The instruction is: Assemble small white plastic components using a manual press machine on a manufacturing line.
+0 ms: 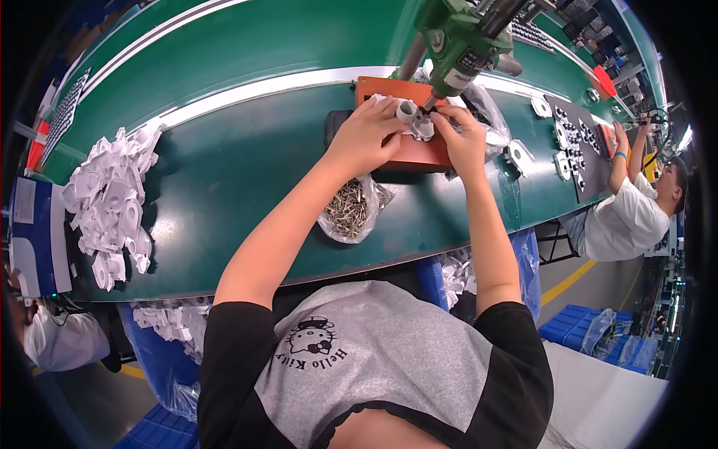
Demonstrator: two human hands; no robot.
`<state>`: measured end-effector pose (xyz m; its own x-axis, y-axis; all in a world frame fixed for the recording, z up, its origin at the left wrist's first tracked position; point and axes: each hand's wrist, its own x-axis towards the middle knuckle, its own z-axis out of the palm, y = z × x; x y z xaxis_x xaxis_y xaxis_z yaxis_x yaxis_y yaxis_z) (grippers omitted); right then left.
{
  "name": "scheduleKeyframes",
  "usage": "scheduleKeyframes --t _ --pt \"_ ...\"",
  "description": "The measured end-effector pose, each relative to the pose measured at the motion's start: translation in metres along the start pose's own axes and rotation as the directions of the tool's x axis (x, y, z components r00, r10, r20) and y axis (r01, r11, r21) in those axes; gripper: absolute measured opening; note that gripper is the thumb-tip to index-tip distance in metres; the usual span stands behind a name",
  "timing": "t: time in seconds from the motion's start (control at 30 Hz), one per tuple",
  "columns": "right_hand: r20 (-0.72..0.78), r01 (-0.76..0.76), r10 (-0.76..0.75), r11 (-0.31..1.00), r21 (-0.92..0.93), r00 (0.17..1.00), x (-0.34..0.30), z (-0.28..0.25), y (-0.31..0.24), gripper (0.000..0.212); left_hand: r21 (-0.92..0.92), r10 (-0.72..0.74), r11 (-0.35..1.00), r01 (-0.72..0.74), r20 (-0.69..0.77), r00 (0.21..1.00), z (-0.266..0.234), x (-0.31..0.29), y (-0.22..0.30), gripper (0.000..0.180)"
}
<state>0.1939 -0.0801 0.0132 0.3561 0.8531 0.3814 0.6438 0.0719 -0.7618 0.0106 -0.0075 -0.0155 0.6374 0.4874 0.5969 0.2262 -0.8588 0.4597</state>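
A white plastic fitting (421,129) with a round socket rests on the orange base (411,156) of a green bench press (458,49). My left hand (366,138) closes on the fitting from the left, thumb and fingers against it. From the other side my right hand (462,138) pinches close to the press's metal tip, at a small dark spot on the fitting. What lies between those fingertips is too small to make out. The tip comes down right between both hands. Just in front of the base lies a clear bag of small metal screws or pins (348,212).
White plastic fittings are heaped (112,198) at the left of the green table (224,187). To the right lie a crumpled clear bag (486,112), a loose white part (518,157) and a dark mat (587,165) with small black-and-white pieces. A co-worker (628,213) sits far right.
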Motion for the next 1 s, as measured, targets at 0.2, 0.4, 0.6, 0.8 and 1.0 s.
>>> scheduleKeyframes --t 0.2,0.4,0.6,0.8,1.0 --pt "-0.027 0.257 -0.279 0.915 -0.31 0.96 0.005 0.0 0.017 0.011 0.006 0.005 1.0 -0.005 -0.003 1.0 0.001 0.0 0.001 0.019" --pt "0.03 0.447 -0.48 0.789 -0.421 0.877 0.004 0.01 0.012 0.01 -0.005 -0.002 1.0 0.001 -0.003 1.0 0.0 -0.001 0.001 0.018" --pt "0.112 0.511 -0.522 0.73 -0.454 0.846 0.002 0.011 0.008 0.013 0.002 0.02 1.0 -0.02 0.003 1.0 0.003 -0.001 -0.001 0.019" --pt "0.198 0.552 -0.519 0.739 -0.385 0.832 -0.009 0.009 -0.007 0.015 -0.024 -0.008 1.0 0.008 0.022 1.0 0.0 -0.001 -0.001 0.02" --pt "0.164 0.363 -0.334 0.911 -0.197 0.928 -0.006 -0.006 -0.01 0.012 -0.012 0.014 1.0 -0.014 0.015 1.0 0.004 -0.001 -0.006 0.021"
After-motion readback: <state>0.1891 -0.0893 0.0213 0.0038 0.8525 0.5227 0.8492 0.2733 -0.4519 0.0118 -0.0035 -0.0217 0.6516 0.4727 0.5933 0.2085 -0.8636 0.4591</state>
